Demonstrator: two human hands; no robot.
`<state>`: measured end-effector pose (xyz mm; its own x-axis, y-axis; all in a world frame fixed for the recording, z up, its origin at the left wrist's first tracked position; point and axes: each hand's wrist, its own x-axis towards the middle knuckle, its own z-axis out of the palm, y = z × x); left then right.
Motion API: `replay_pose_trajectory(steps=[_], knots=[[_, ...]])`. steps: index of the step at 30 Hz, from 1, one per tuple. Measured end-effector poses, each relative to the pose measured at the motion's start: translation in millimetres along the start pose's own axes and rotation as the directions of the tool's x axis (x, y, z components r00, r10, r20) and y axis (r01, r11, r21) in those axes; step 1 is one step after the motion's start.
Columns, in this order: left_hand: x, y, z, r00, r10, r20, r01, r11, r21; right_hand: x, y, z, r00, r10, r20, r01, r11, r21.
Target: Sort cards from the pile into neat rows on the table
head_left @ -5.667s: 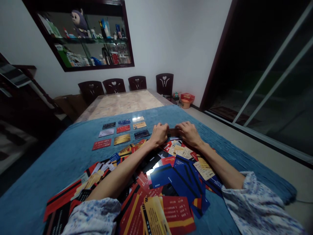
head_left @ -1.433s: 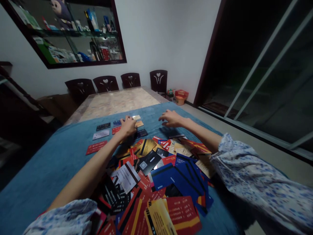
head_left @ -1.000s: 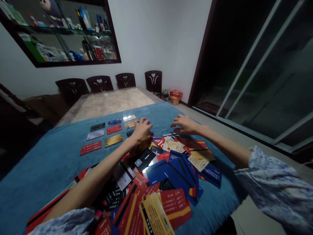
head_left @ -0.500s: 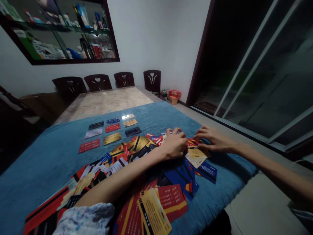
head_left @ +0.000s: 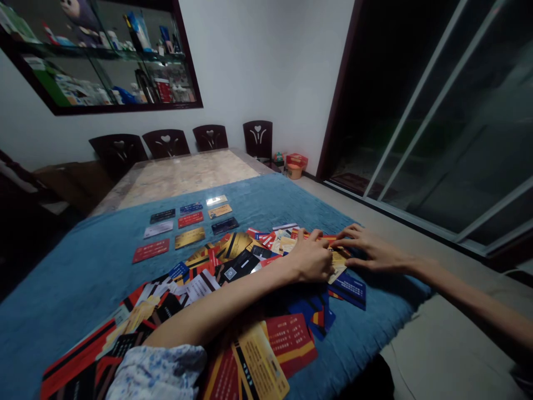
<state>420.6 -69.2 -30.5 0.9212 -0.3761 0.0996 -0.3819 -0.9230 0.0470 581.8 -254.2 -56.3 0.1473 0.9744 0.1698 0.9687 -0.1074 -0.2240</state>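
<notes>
A loose heap of red, gold, black, white and blue cards (head_left: pixel 189 322) spreads over the blue cloth (head_left: pixel 95 266). My left hand (head_left: pixel 313 260) lies over the right part of the heap, fingers bent and apart, fingertips partly hidden. Just right of it, my right hand (head_left: pixel 368 251) has its fingers spread at the edge of a gold card (head_left: pixel 338 268). Blue cards (head_left: pixel 350 290) lie below both hands. Nine cards stand apart in loose rows beyond the heap, among them a red card (head_left: pixel 150 251), a gold card (head_left: pixel 190 238) and a black card (head_left: pixel 225 225).
The bare far end of the table (head_left: pixel 179 175) shows a pale marbled top. Dark chairs (head_left: pixel 166 143) line its far side. A shelf recess (head_left: pixel 125 106) is in the wall, and a sliding glass door (head_left: pixel 416 133) is at the right. An orange bucket (head_left: pixel 293 171) sits on the floor.
My left hand has moved slightly right, uncovering more cards to its left. My right hand has shifted slightly right, its fingers still spread. The view has shifted a little.
</notes>
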Motion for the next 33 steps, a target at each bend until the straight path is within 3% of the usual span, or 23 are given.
replay_pose_trajectory(steps=[4, 12, 18, 24, 33], knots=[[-2, -6, -4.0, 0.994, -0.102, 0.035, 0.103, 0.995, -0.008, 8, -4, 5, 0.999, -0.016, -0.036, 0.015, 1.000, -0.024], [-9, -19, -8.8, 0.982, -0.179, 0.066, 0.179, 0.984, 0.014, 26, -11, 12, 0.998, -0.035, -0.061, 0.032, 0.998, -0.046], [-9, -35, -9.8, 0.958, -0.275, 0.077, 0.277, 0.961, -0.014, 33, -14, 8, 0.999, -0.035, -0.013, 0.035, 0.999, -0.007], [-10, -46, -11.6, 0.950, -0.296, 0.097, 0.300, 0.953, -0.029, 44, -17, 3, 1.000, -0.019, 0.003, 0.019, 0.999, 0.027], [-17, -63, -11.5, 0.940, -0.338, 0.040, 0.340, 0.932, -0.123, 64, -20, -3, 0.998, -0.067, -0.008, 0.067, 0.995, 0.077]])
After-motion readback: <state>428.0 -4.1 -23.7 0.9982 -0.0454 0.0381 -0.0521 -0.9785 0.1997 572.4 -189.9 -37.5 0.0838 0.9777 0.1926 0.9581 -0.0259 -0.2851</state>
